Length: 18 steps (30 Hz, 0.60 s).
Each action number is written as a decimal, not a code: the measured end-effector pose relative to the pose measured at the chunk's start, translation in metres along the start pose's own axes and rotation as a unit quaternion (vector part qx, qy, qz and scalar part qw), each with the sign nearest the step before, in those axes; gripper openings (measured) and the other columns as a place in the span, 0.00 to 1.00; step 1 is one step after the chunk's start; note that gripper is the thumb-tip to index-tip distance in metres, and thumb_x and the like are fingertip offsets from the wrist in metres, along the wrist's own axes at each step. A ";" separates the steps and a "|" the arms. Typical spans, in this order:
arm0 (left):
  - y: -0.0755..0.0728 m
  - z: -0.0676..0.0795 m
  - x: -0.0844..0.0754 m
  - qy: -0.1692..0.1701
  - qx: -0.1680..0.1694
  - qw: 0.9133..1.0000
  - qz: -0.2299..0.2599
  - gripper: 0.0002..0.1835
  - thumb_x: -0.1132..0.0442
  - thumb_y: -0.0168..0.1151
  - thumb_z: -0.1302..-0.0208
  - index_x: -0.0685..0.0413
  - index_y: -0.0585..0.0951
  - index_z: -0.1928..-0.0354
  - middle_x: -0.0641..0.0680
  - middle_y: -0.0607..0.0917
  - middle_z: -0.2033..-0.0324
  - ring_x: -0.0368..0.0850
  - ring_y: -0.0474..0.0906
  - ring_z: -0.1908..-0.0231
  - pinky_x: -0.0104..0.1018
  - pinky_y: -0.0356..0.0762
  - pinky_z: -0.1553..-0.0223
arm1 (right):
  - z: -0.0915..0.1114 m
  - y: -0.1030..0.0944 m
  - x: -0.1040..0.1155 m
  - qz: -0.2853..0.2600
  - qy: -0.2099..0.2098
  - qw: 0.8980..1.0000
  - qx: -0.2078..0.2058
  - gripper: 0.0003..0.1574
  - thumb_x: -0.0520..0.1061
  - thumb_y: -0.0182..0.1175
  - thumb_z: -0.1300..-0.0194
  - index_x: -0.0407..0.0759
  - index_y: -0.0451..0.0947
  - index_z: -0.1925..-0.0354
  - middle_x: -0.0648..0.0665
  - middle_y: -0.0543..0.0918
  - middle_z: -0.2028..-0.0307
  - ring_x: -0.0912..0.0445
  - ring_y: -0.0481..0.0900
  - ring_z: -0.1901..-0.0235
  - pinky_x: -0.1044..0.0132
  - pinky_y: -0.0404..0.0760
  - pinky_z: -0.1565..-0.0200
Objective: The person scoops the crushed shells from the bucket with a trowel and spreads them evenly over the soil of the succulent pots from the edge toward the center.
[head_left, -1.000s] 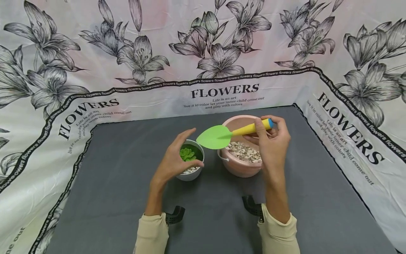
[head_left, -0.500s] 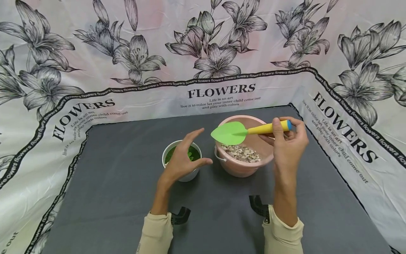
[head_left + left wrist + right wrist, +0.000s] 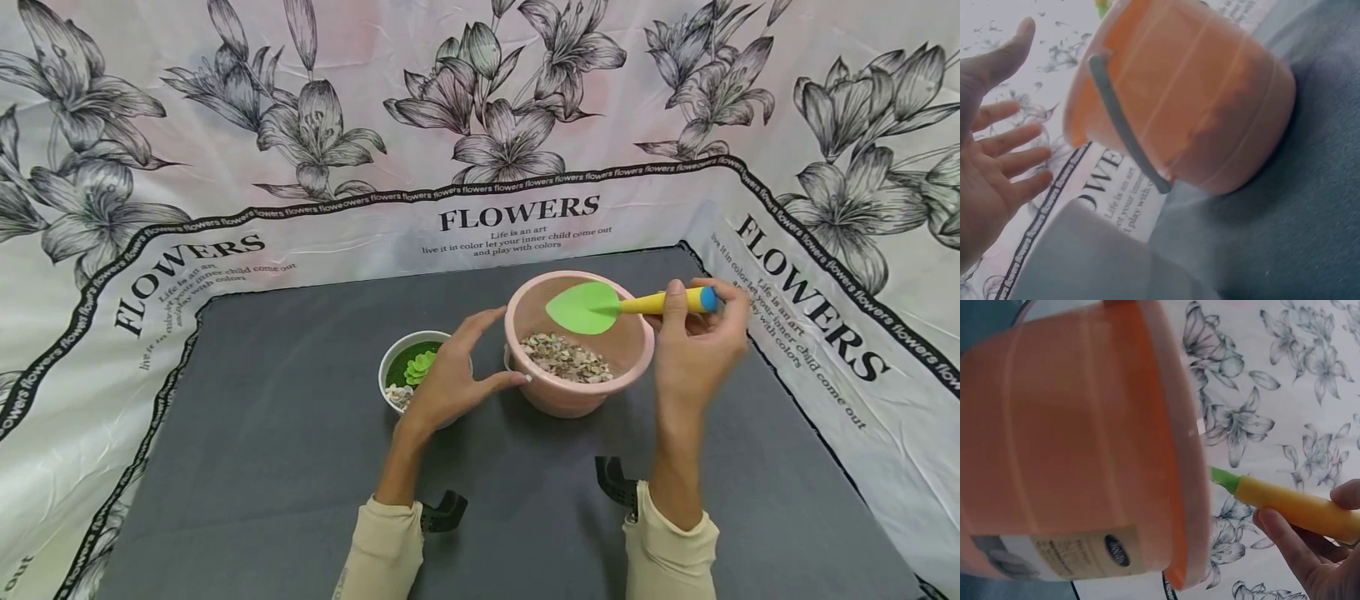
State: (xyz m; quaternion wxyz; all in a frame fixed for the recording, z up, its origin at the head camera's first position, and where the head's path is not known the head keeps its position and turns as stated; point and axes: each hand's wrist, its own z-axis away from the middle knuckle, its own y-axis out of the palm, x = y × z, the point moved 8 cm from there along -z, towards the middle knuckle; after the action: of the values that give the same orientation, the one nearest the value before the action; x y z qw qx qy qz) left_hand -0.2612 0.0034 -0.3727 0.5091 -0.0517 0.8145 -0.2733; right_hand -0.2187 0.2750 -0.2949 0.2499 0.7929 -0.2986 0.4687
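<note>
My right hand (image 3: 696, 354) grips the yellow handle of a hand trowel (image 3: 587, 308). Its green blade points left and overlaps the mouth of a pink bucket (image 3: 562, 402). Inside the bucket lie pale stone chips (image 3: 567, 360). With thumb and fingers spread, my left hand (image 3: 452, 379) is between the bucket's left rim and a small white pot (image 3: 385, 371). In the left wrist view, the left fingers (image 3: 1025, 134) stand apart from the bucket. A green succulent (image 3: 420, 367) and some white stones sit in the pot, partly hidden by that hand.
A grey cloth (image 3: 285, 433) covers the tabletop. Behind and along the sides hangs a white flower-printed sheet (image 3: 517, 142). The bucket has a grey handle (image 3: 1119, 119) hanging on its side, and a label (image 3: 1091, 551) shows on its wall.
The trowel and my right hand have moved right, bringing the blade over the bucket's mouth. My left hand has shifted right from around the pot to the bucket's left rim.
</note>
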 end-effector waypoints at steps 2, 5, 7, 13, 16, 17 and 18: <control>0.005 -0.002 0.000 0.004 0.003 1.000 -0.002 0.48 0.52 0.80 0.41 0.48 0.66 0.21 0.53 0.69 0.23 0.50 0.64 0.21 0.51 0.66 0.21 | 0.000 0.000 -0.002 0.084 -0.014 0.996 0.003 0.18 0.50 0.67 0.28 0.40 0.80 0.48 0.45 0.88 0.63 0.69 0.86 0.70 0.76 0.87 0.63; 0.012 -0.003 0.001 0.006 0.006 1.000 -0.008 0.48 0.53 0.80 0.41 0.48 0.67 0.21 0.55 0.68 0.22 0.51 0.63 0.21 0.51 0.65 0.21 | 0.001 0.002 -0.008 0.177 -0.027 0.984 0.017 0.22 0.52 0.65 0.27 0.38 0.81 0.45 0.39 0.90 0.59 0.76 0.81 0.69 0.83 0.81 0.62; 0.016 -0.004 0.001 0.007 0.008 1.000 -0.011 0.48 0.53 0.81 0.42 0.49 0.67 0.21 0.57 0.66 0.21 0.53 0.61 0.20 0.53 0.65 0.21 | 0.001 0.005 -0.012 0.215 -0.035 0.976 0.027 0.22 0.51 0.64 0.26 0.37 0.81 0.45 0.35 0.91 0.58 0.73 0.82 0.68 0.86 0.77 0.61; 0.030 -0.005 0.001 0.000 0.020 1.000 -0.023 0.50 0.50 0.80 0.41 0.49 0.65 0.20 0.60 0.55 0.17 0.57 0.51 0.16 0.58 0.62 0.21 | 0.003 0.019 -0.024 0.267 -0.069 0.958 0.072 0.20 0.47 0.63 0.26 0.34 0.80 0.45 0.30 0.90 0.60 0.41 0.91 0.62 0.74 0.83 0.60; 0.037 -0.005 0.001 -0.006 0.030 0.999 -0.026 0.52 0.50 0.79 0.40 0.51 0.61 0.18 0.59 0.50 0.15 0.57 0.45 0.16 0.58 0.58 0.19 | 0.005 0.028 -0.030 0.292 -0.092 0.947 0.099 0.18 0.46 0.63 0.25 0.33 0.79 0.46 0.28 0.89 0.63 0.35 0.90 0.63 0.51 0.86 0.60; 0.039 -0.005 0.000 -0.007 0.032 0.999 -0.029 0.53 0.50 0.79 0.40 0.52 0.61 0.18 0.58 0.49 0.15 0.57 0.43 0.15 0.57 0.58 0.19 | 0.006 0.031 -0.032 0.300 -0.100 0.942 0.112 0.18 0.45 0.63 0.25 0.32 0.78 0.47 0.28 0.88 0.64 0.34 0.89 0.63 0.45 0.85 0.60; 0.041 -0.004 0.000 -0.008 0.033 0.999 -0.032 0.53 0.49 0.79 0.41 0.54 0.60 0.19 0.58 0.48 0.15 0.57 0.42 0.15 0.56 0.57 0.19 | 0.007 0.035 -0.034 0.306 -0.109 0.937 0.127 0.18 0.45 0.63 0.25 0.32 0.78 0.47 0.27 0.88 0.65 0.33 0.88 0.64 0.42 0.85 0.60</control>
State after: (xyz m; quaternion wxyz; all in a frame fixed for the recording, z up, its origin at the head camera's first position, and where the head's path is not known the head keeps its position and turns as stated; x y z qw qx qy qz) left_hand -0.2572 0.0398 -0.3921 0.5082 -0.0633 0.7988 -0.3156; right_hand -0.2522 0.2542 -0.3243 -0.0429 0.7342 -0.4902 0.4678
